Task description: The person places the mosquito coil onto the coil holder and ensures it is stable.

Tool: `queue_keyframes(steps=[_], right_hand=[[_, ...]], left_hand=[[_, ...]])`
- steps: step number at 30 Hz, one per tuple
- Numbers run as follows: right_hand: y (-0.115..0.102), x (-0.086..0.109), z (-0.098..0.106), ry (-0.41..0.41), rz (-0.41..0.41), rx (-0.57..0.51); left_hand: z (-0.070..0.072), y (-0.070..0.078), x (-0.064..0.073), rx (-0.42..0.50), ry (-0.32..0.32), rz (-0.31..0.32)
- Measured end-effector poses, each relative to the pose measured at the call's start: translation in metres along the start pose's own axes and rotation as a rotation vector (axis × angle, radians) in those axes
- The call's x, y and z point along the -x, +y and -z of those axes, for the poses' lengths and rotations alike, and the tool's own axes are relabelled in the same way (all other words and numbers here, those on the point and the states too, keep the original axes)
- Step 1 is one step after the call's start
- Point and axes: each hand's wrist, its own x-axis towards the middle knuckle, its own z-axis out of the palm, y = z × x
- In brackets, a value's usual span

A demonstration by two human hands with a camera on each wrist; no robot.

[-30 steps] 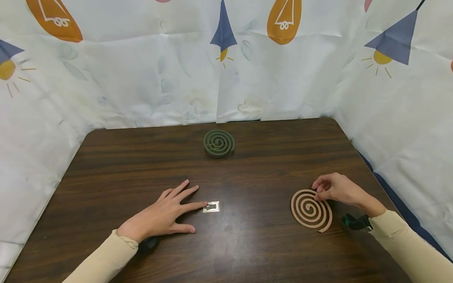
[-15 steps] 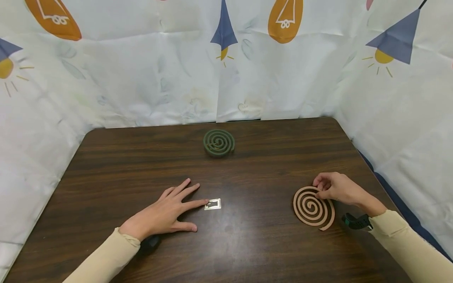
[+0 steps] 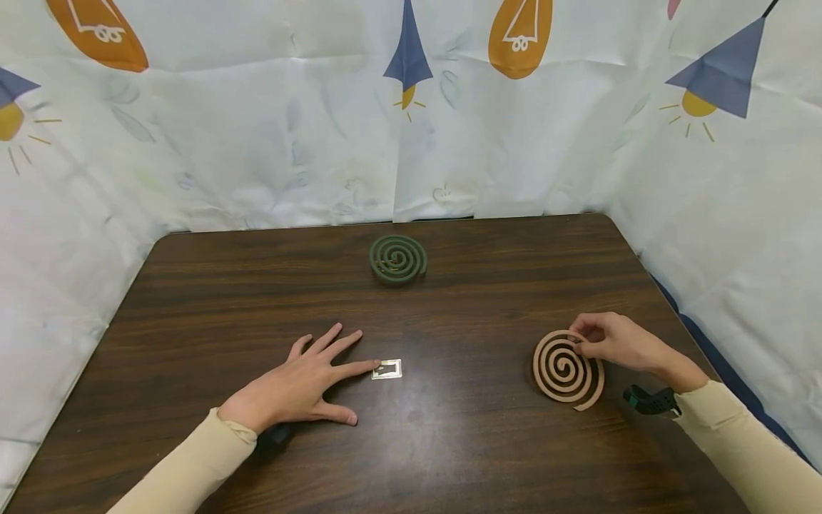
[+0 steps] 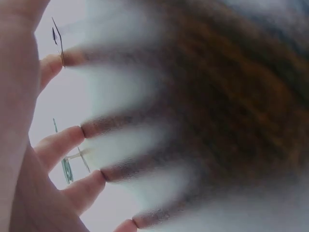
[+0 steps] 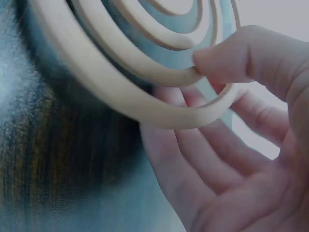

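In the head view my right hand (image 3: 619, 343) pinches a tan mosquito coil (image 3: 564, 365) by its upper right rim. The right wrist view shows the thumb on top of the coil (image 5: 164, 114) and fingers beneath it. The coil looks tilted, its far edge up off the table. My left hand (image 3: 298, 385) lies palm down with fingers spread. Its index fingertip touches a small silvery metal plate (image 3: 399, 368) with a cut-out middle, probably a coil stand. In the left wrist view, the fingertips (image 4: 91, 186) meet the glossy tabletop.
A dark green mosquito coil (image 3: 398, 260), thick like a stack, lies near the back edge of the brown wooden table (image 3: 462, 285). White printed cloth (image 3: 289, 143) hangs behind and on both sides. A black strap (image 3: 650, 401) sits at my right wrist.
My right hand has lifted and tilted the tan coil slightly. The left hand and the metal plate look shifted a little away from me. The green coil stays where it was.
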Motion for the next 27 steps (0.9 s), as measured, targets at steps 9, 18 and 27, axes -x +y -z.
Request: queue_keyframes(steps=[9, 18, 27], right_hand=[[0.003, -0.001, 0.0, -0.078, 0.023, -0.196], [0.005, -0.005, -0.002, -0.067, -0.026, -0.344], [0.004, -0.011, -0.012, -0.039, -0.034, -0.412]], left_hand=[[-0.001, 0.0, 0.0, -0.013, 0.005, 0.005], [-0.003, 0.002, 0.0, -0.003, -0.005, 0.018], [0.002, 0.007, -0.002, 0.007, -0.026, 0.036]])
